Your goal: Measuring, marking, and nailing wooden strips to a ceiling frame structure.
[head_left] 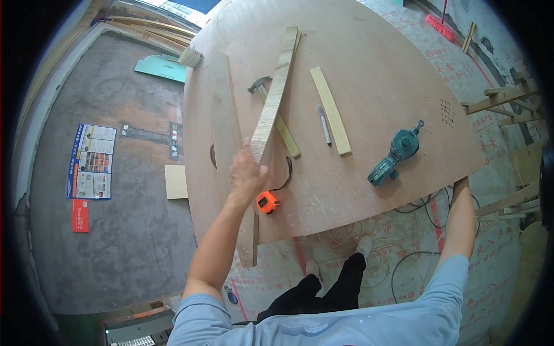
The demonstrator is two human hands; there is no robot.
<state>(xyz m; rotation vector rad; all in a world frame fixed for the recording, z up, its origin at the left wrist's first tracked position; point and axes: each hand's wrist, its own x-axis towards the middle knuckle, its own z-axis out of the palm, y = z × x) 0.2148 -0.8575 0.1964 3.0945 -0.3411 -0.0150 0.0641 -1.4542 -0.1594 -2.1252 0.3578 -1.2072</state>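
My left hand (247,176) is closed on the near end of a thin wooden strip (277,86), which slants away over the large plywood board (358,190). The strip crosses above a claw hammer (287,138). Close to that hand are an orange tape measure (268,202) with a dark strap and a long wooden plank (224,109). My right forearm (460,222) reaches the board's near right edge; the board hides that hand, including its fingers. Nearest to it on top lies a teal power tool (397,152).
A marker (324,125) and a short pale batten (330,111) lie mid-board. A tub (190,57) stands at the far left edge. Wooden trestles (502,101) are at right, a red broom (441,27) is far right, and cables (398,271) cross the covered floor.
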